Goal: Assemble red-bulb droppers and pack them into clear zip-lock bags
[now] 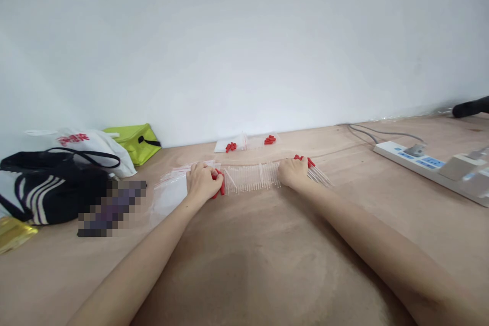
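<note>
A row of thin, clear sticks with small pale tips (252, 177) lies side by side on the wooden table. At its left end is my left hand (202, 181), fingers bent and closed, thumb against several small red cap-like pieces (222, 183). It is over the edge of a stack of clear zip bags (170, 193). My right hand (292, 172) is curled at the row's right end; its fingertips are hidden. Beyond its knuckles are more red pieces (304, 161), and further thin sticks (321, 177) fan out to the right. What either hand grips is hidden.
Two small bags with red pieces (231, 147) (270, 139) lie near the wall. A black striped bag (57, 193), a white bag (118, 153), a green pouch (141, 145) and a blurred-out item (114, 209) are left. A power strip (428, 163) with cables is right.
</note>
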Tool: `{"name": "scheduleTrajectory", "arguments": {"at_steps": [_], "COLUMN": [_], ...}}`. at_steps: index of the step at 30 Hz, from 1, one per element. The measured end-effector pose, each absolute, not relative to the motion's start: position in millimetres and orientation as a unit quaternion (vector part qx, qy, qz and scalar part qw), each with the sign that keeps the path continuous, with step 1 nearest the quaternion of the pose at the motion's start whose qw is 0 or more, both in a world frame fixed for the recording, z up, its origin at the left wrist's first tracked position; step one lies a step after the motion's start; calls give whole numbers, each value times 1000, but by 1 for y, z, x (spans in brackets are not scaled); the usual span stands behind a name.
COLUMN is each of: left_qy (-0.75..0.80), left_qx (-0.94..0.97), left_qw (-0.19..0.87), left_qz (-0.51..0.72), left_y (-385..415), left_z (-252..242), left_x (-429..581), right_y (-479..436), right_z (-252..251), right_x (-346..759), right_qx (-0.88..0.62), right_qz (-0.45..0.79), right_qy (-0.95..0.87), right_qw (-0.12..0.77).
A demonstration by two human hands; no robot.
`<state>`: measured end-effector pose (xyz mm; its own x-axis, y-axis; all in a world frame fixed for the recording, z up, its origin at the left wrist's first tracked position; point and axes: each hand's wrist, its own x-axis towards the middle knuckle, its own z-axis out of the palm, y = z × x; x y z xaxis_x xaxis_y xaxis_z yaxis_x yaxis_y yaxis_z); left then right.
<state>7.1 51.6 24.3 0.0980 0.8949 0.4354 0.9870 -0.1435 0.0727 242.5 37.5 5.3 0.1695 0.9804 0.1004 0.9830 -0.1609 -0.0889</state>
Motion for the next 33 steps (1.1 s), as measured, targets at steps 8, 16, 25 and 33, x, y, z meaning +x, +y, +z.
{"name": "scheduleTrajectory", "arguments": {"at_steps": [8,16,25,33], "left_qy": [-444,-334,-341,-346], "left_qx": [-838,-885,-878,-873], "left_qw": [-49,-128,-138,-151], "left_qz": [-315,-299,-307,-310], "left_y": [13,-10,-13,-14], "left_z": [7,-18,-11,-11], "left_x": [28,38,44,45], "right_y": [11,-39,-44,-42], "right_z": [4,-31,-26,-25], "right_x": [259,270,251,250], "right_qx": [-700,-453,-432,-423], "right_qz": [-18,57,78,111], "right_qy": [-696,-827,-847,-841], "right_qw": [162,329,300,318]}}
